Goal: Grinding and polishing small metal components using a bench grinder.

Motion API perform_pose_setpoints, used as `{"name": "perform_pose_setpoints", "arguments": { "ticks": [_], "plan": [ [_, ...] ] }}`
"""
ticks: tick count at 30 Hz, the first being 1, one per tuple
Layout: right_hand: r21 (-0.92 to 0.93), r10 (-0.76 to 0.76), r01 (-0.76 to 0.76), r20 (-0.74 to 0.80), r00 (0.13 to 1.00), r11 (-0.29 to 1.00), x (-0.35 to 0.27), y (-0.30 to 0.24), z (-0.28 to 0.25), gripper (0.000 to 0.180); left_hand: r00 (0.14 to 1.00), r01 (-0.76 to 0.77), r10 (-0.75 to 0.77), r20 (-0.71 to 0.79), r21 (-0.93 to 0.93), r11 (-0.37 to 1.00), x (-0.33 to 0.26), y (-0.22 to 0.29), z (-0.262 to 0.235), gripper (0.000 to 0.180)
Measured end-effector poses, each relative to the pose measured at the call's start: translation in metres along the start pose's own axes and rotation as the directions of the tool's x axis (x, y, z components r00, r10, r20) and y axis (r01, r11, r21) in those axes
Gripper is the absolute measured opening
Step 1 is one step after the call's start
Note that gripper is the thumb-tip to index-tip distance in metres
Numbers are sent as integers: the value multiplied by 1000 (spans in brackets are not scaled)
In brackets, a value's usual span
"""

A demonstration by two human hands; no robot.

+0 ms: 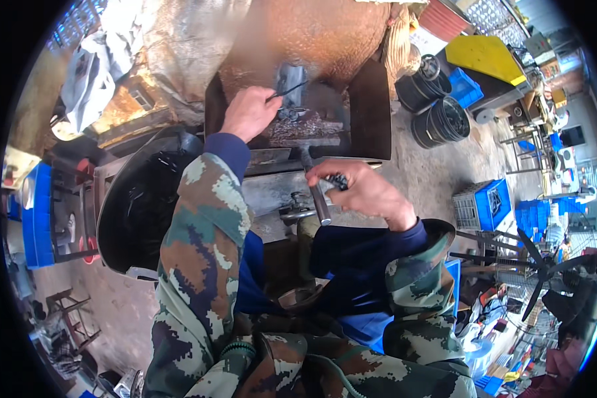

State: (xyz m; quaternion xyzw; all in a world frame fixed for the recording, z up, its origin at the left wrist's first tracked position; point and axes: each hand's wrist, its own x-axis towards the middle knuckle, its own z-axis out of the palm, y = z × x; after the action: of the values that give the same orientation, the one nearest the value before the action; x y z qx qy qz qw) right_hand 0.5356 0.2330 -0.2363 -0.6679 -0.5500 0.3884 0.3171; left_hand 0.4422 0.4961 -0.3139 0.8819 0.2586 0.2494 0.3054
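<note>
My left hand (251, 114) is closed on a thin dark rod (289, 90), which points up to the right in front of a grey block-like machine part (290, 78). Closer to me, my right hand (368, 192) is curled round some small dark pieces (339, 180), whose exact kind I cannot make out. Its fingertips are at a round metal bar (320, 202) that sticks out toward me from the machine. A dark metal housing (370, 109) with side walls surrounds the work spot. Inside it, below the rod, lies a rough, dirt-caked ledge (305, 126).
A large black basin (142, 212) stands at my left. Black buckets (440, 124), a blue bin (465, 87) and a blue-and-grey crate (482, 205) are on the right. A black fan (544, 268) stands farther right. A brown sheet (305, 33) hangs behind the housing.
</note>
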Motion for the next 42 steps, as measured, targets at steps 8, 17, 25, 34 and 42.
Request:
{"name": "perform_pose_setpoints", "arguments": {
  "ticks": [8, 17, 25, 34, 42],
  "plan": [
    [672, 358, 41, -445, 821, 740, 35, -8, -18, 14, 962, 88, -67, 264, -70, 994, -1, -28, 14, 23],
    [772, 402, 255, -546, 735, 582, 72, 2, -12, 18, 971, 173, -89, 222, -397, 901, 9, 18, -2, 25],
    [704, 282, 428, -654, 702, 568, 81, -8, -2, 19, 920, 329, -71, 385, -662, 674, -12, 79, -29, 29],
    [668, 258, 413, -670, 696, 619, 74, 4, -12, 17, 941, 277, -61, 332, -656, 702, -4, 70, -18, 27],
    [671, 253, 429, -672, 696, 604, 64, 5, -10, 17, 924, 281, -201, 325, -220, 934, 15, -31, 21, 35]
  ]
}}
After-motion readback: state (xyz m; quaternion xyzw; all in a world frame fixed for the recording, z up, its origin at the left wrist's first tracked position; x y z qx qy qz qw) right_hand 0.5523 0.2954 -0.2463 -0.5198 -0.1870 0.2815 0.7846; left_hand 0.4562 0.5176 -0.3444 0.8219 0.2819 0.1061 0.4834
